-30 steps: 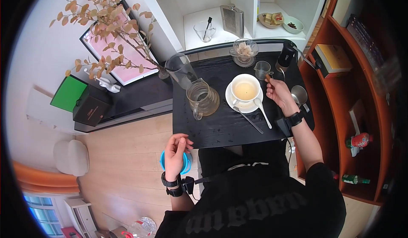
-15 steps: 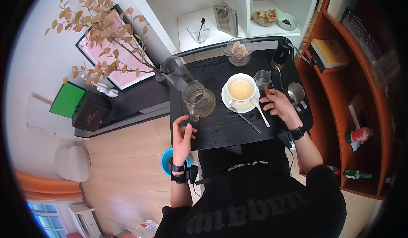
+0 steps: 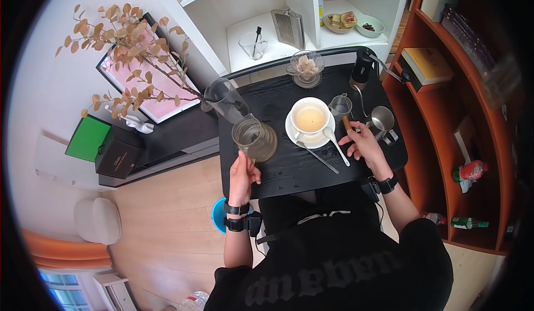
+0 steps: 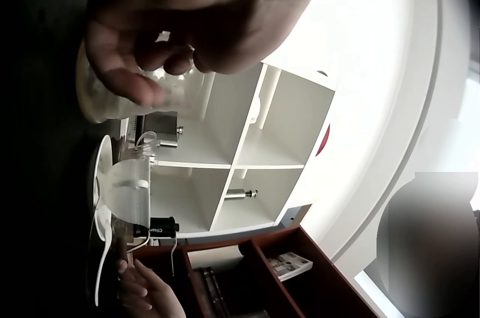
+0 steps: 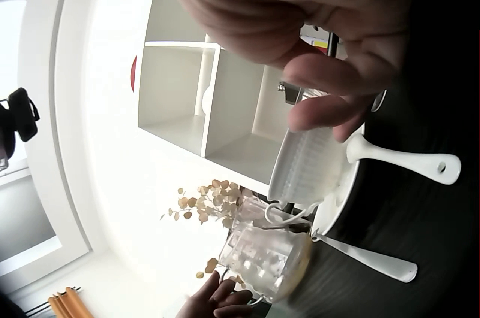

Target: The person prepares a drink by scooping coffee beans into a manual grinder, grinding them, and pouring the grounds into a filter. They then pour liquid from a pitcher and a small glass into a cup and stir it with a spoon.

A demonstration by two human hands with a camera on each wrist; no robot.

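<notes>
In the head view the left hand (image 3: 241,178) grips the handle of a ribbed glass jug (image 3: 261,141) at the table's left; curled fingers partly hide that handle. The right hand (image 3: 366,147), fingers loosely bent and apart, is beside the brown handle (image 3: 347,123) of a small glass vessel (image 3: 340,106); whether a fingertip touches it is unclear. Between the hands, a white cup (image 3: 310,116) of pale yellow liquid stands on a saucer (image 3: 289,126) with a white spoon (image 3: 337,147). A metal spoon (image 3: 320,158) leans on the saucer's edge.
A tall glass cylinder (image 3: 225,101) stands behind the jug. Along the back are a glass dripper (image 3: 306,69) with a paper filter and a black grinder (image 3: 361,69). A metal cup (image 3: 381,121) is at the right edge; a blue bucket (image 3: 218,215) is below left.
The left hand has moved up from over the bucket and taken hold of the jug's handle. The right hand has let go of the brown handle and drawn slightly back.
</notes>
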